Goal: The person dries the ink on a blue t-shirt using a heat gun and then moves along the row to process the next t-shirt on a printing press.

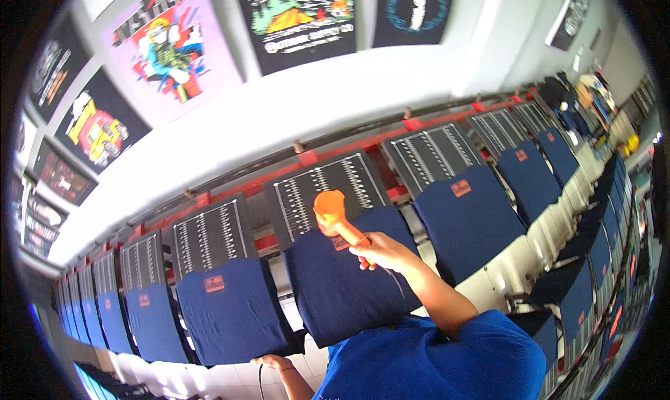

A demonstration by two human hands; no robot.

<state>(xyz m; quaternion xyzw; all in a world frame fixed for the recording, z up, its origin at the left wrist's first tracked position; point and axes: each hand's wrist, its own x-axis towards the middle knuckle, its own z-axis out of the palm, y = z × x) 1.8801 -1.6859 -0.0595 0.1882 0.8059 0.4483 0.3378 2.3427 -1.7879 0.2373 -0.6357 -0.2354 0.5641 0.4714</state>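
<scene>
In my right hand [380, 252] is an orange hair dryer [331, 209], its handle wrapped by my fingers. Its round head hangs over the upper part of a dark blue T-shirt [349, 288] spread on a black board with white ruled markings [296, 191]. The dryer hides most of the small orange-red print [340, 242] on that shirt. Lower down, my left hand [275, 361] is closed round a thin black cord [261, 380], beside the lower edge of the neighbouring blue shirt [230, 309].
Several more boards with blue shirts run in a row to both sides, along a red rail [307, 157]. A second row of shirts [600, 260] stands at the right. Printed sample sheets [296, 23] hang on the white wall behind. Piled items [576, 100] lie at the far right.
</scene>
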